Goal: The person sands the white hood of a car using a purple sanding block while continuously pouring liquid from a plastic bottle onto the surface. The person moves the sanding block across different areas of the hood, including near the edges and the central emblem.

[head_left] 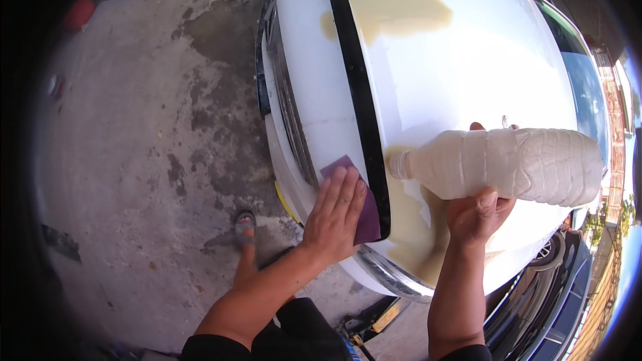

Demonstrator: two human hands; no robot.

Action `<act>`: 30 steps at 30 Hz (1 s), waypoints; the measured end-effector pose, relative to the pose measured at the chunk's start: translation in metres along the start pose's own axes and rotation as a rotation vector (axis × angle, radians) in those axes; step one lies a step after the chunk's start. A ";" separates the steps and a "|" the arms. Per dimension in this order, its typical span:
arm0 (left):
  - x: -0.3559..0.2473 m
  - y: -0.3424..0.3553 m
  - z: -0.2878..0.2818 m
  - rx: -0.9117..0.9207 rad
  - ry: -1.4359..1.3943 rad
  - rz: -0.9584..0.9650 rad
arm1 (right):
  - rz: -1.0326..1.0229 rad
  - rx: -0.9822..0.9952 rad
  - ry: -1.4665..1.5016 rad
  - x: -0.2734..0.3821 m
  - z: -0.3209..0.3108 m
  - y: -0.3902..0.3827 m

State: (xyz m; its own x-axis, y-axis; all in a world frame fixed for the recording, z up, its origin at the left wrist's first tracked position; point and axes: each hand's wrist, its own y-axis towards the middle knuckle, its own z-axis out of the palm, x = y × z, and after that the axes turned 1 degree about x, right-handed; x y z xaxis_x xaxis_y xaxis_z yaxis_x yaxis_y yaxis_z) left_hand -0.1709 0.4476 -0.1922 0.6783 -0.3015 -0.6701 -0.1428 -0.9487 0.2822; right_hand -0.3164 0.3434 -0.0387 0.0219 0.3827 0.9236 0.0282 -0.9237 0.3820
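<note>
My left hand lies with its fingers together over a purple sheet of sandpaper, pressing it to the white front panel of a car beside a black gap strip. Part of the sheet is hidden under the fingers. In my right hand is a large cloudy plastic bottle, gripped around its middle and tipped on its side. Its neck points left, above the bonnet. Beneath the bottle neck, a tan patch of filler shows on the paintwork.
Another tan patch marks the far part of the bonnet. The stained concrete floor stretches out at the left, with a sandalled foot on it. A dark vehicle stands at the lower right. Something red is at the upper left.
</note>
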 end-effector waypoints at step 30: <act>0.048 0.089 -0.040 -0.155 -0.013 0.052 | 0.006 0.081 -0.444 0.024 0.019 -0.045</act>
State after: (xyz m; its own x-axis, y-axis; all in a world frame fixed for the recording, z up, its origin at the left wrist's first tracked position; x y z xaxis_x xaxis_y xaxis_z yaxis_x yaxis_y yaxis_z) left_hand -0.1223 0.3522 -0.1716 0.6635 -0.3523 -0.6600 -0.0643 -0.9058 0.4188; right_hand -0.2979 0.3942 -0.0337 0.4488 0.3646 0.8158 0.1051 -0.9282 0.3570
